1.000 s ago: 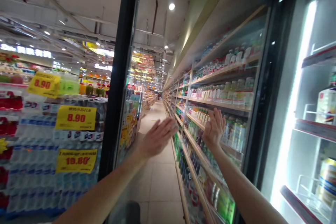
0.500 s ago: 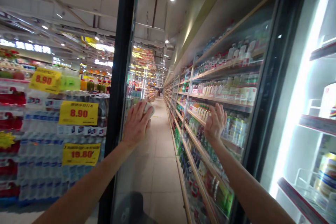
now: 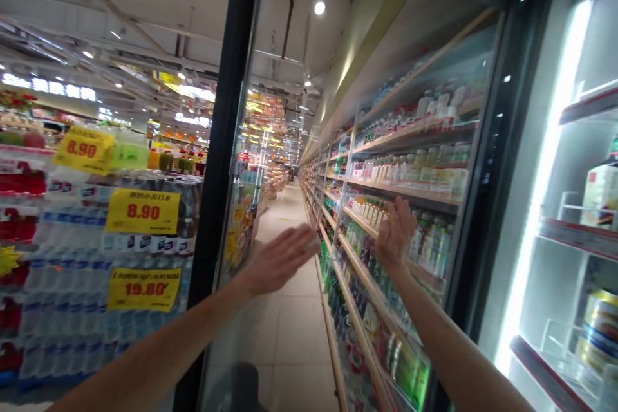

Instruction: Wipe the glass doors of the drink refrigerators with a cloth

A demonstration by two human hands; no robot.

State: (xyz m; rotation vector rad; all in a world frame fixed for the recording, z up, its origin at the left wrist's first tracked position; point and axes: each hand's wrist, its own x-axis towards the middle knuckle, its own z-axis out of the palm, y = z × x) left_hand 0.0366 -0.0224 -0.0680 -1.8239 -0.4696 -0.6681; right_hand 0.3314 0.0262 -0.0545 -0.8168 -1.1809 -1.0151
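A glass door in a black frame (image 3: 226,109) stands in front of me, with the aisle and shelves visible through its pane. My left hand (image 3: 282,261) lies flat near the middle of the glass, its fingers stretched to the right. Only a trace of a pale cloth shows by its fingertips; the palm hides the rest. Farther right, my right hand (image 3: 396,235) is raised at the glass with its fingers apart and nothing visible in it.
On the right is a lit cooler with a carton (image 3: 599,190) and a gold can (image 3: 599,328) on its shelves. Packs of bottled water (image 3: 72,270) are stacked at left under yellow price signs (image 3: 143,211). A tiled aisle floor (image 3: 294,328) runs ahead.
My left hand has moved right and slightly down across the glass, away from the left frame, its fingers tilting rightward. The pale cloth shows less. My right hand stays almost in place.
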